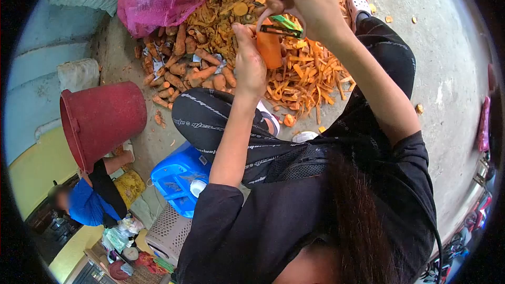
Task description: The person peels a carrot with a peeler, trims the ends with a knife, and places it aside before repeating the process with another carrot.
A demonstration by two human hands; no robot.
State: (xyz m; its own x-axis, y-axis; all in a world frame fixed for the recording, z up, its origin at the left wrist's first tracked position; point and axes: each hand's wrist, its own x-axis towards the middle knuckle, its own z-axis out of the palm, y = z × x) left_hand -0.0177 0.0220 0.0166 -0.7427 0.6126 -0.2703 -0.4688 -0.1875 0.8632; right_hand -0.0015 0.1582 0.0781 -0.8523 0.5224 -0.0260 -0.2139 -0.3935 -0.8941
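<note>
My left hand (250,68) is closed around a peeled orange carrot (269,50), held upright over the heap. My right hand (310,2) grips a Y-shaped peeler (261,19) with a pale pink frame. Its dark blade (281,31) lies across the carrot's upper part; whether it touches is hard to tell. A bright green strip shows just above the blade. Beneath both hands spreads a pile of orange carrot peelings (310,79). Unpeeled carrots (181,68), some with soil on them, lie on the ground left of my left hand.
A pink mesh bag (158,0) stands at the upper left. Below it is a tilted red bucket (110,121). Close to my left knee sits a blue jerrycan (176,171), beside a grey perforated crate (171,231). Another person in a blue shirt (92,202) sits at the far left.
</note>
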